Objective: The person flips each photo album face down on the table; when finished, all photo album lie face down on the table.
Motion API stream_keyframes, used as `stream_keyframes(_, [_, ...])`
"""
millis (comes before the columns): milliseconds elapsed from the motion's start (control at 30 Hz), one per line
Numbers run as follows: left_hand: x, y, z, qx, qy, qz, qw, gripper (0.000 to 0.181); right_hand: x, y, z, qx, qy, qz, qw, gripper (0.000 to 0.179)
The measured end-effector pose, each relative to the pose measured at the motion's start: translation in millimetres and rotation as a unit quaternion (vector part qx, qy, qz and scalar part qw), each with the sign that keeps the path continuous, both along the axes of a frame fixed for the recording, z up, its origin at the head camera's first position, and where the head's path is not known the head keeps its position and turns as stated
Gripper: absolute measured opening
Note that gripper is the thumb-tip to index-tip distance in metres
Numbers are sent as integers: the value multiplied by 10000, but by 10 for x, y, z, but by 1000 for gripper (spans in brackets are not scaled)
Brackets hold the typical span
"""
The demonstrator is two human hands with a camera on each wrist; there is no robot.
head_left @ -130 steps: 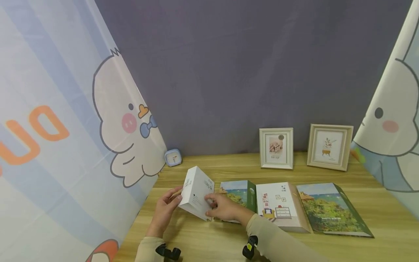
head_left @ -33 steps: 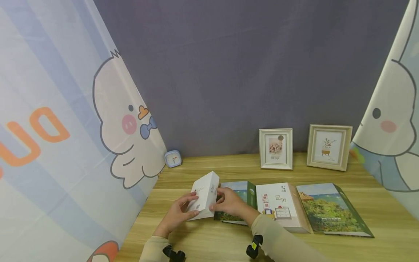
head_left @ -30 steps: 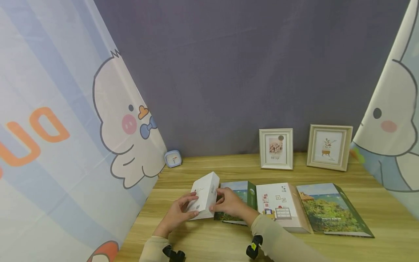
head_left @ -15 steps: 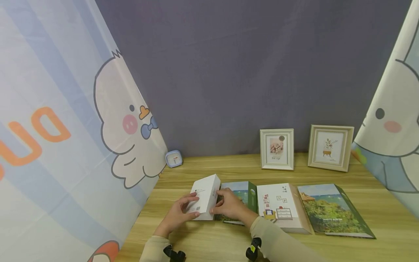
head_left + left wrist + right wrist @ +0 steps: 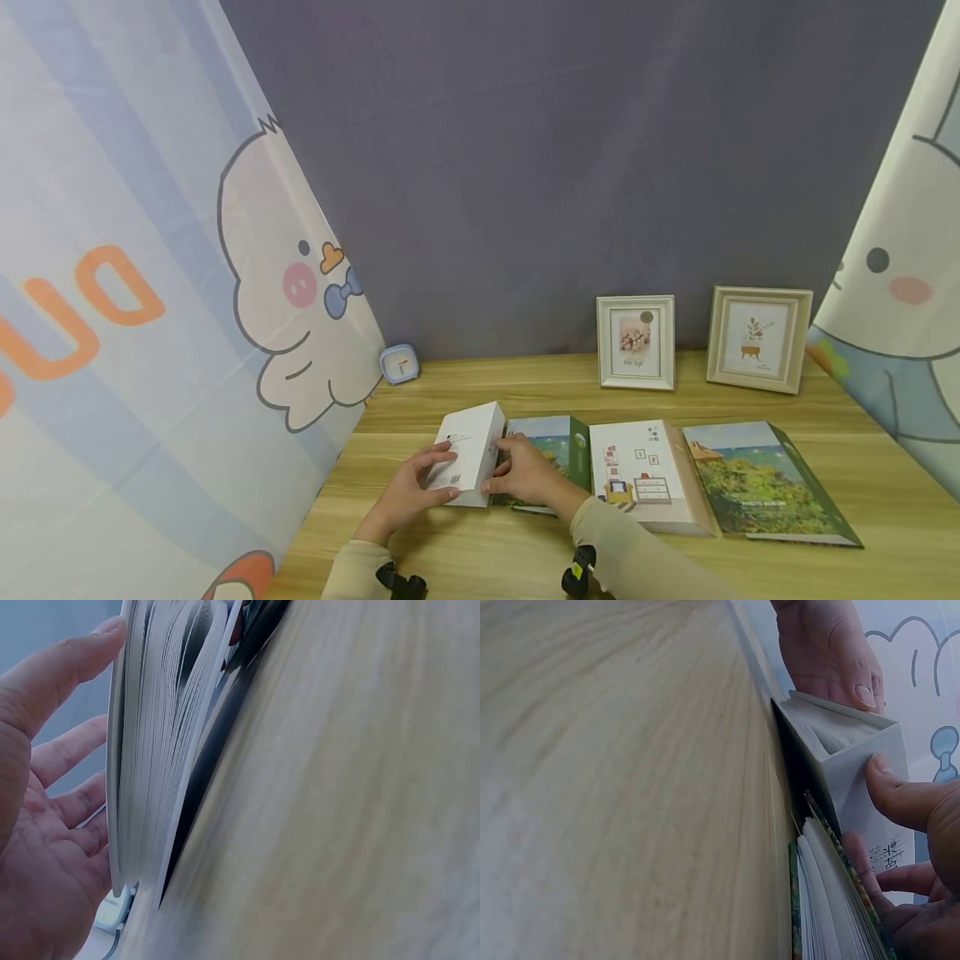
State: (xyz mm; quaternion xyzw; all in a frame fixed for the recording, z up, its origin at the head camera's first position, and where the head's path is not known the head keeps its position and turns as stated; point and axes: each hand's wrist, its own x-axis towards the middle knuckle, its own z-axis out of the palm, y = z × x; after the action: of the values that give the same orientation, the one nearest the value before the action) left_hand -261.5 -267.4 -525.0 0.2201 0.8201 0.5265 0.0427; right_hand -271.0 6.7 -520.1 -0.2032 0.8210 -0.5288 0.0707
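A thick white photo album point(image 5: 468, 446) lies left of the row of albums, its cover with small print and a barcode facing up. Its page edges point(image 5: 161, 742) face me. A dark wedge under the spine side shows that side slightly raised. My left hand point(image 5: 408, 492) rests fingers and thumb on the upper cover, at its left and near edges. With thumb and bent fingers, my right hand point(image 5: 525, 471) holds the spine; one finger reaches low beside the neighbouring green album point(image 5: 542, 427). That hand partly covers this green album.
Farther right lie a white album with a room drawing point(image 5: 633, 467) and another green photo album point(image 5: 765, 483). Two picture frames, a white one point(image 5: 636, 342) and a beige one point(image 5: 759, 337), stand at the back right. A blue clock point(image 5: 399, 364) stands back left.
The white album has been turned over from a steep tilt in both hands and lowered beside the green album. Over the last second it has settled flatter, both hands moving little.
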Motion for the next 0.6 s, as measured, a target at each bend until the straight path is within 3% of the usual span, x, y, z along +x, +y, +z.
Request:
stream_keyframes(233, [-8, -9, -50, -48, 124, -11, 9999, 56, -39, -30, -42, 75, 72, 7, 9999, 86])
stream_keyframes(600, [-4, -4, -36, -171, -148, 58, 9997, 54, -37, -45, -50, -45, 103, 59, 9999, 83])
